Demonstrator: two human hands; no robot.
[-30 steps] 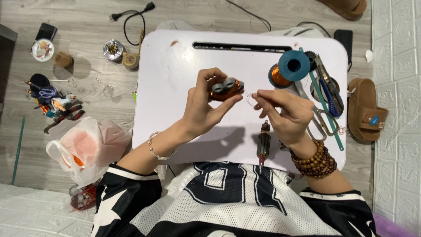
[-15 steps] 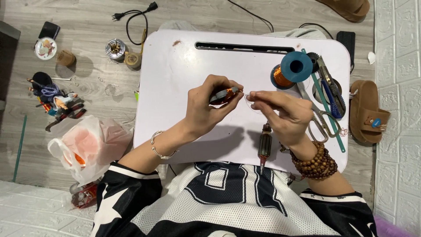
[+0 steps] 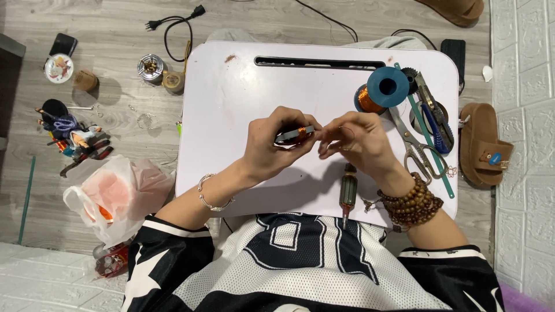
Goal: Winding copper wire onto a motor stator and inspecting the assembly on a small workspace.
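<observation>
Over the middle of a white lap table (image 3: 231, 104), my left hand (image 3: 272, 147) grips a small grey motor part wound with copper wire (image 3: 296, 133). My right hand (image 3: 358, 144) is right beside it, fingertips pinched at the part's right end, with a thin wire loop arching over the fingers. Whether the right fingers hold the wire or the part itself is hard to tell. A motor armature (image 3: 347, 195) with a shaft lies on the table near the front edge, under my right wrist.
A blue spool of copper wire (image 3: 381, 89), scissors (image 3: 415, 151), pliers (image 3: 432, 118) and a green strip sit at the table's right. On the floor: a plastic bag (image 3: 110, 196), small tools, a cable, coils at left, a brown slipper (image 3: 483, 151) at right.
My hands have come together: the left turned the wound part flat and lower, and the right moved left until its fingertips met the part's end.
</observation>
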